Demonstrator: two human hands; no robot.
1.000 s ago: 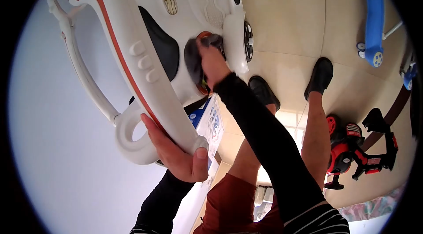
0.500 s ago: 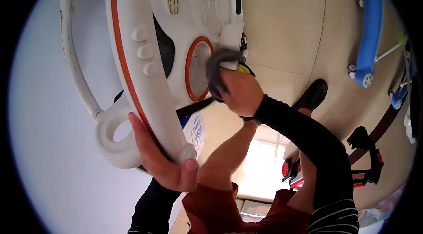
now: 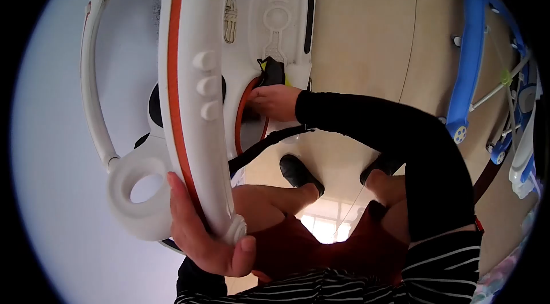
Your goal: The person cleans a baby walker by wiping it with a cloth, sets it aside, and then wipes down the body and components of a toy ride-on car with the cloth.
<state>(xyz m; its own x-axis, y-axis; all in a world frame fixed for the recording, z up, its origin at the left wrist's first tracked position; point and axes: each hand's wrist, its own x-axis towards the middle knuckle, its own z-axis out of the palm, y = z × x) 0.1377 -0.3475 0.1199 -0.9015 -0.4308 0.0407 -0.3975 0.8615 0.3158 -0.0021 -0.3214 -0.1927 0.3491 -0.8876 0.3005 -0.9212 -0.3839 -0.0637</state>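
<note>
A large white plastic ride-on toy [image 3: 243,46] with red trim stands on the left of the head view. My left hand [image 3: 203,235] is wrapped around the near end of its thick white rail [image 3: 203,138], fingers on one side and thumb on the other. Beside that hand is a white ring-shaped holder [image 3: 123,189]. My right hand [image 3: 278,102] is closed on a dark cloth [image 3: 272,72] with yellow-green edges, at the red-rimmed oval opening [image 3: 240,115] in the toy's side. Part of the cloth is hidden by the fingers.
A black strap [image 3: 266,144] hangs from the toy below my right hand. Blue-framed wheeled equipment [image 3: 468,63] stands on the tiled floor [image 3: 361,23] at the right. My shoes [image 3: 298,171] are on the floor below, and a pale wall is behind the toy.
My right hand has moved left and up with the cloth, into the oval opening. My left hand keeps its hold on the rail. The view has shifted, and my legs have changed position.
</note>
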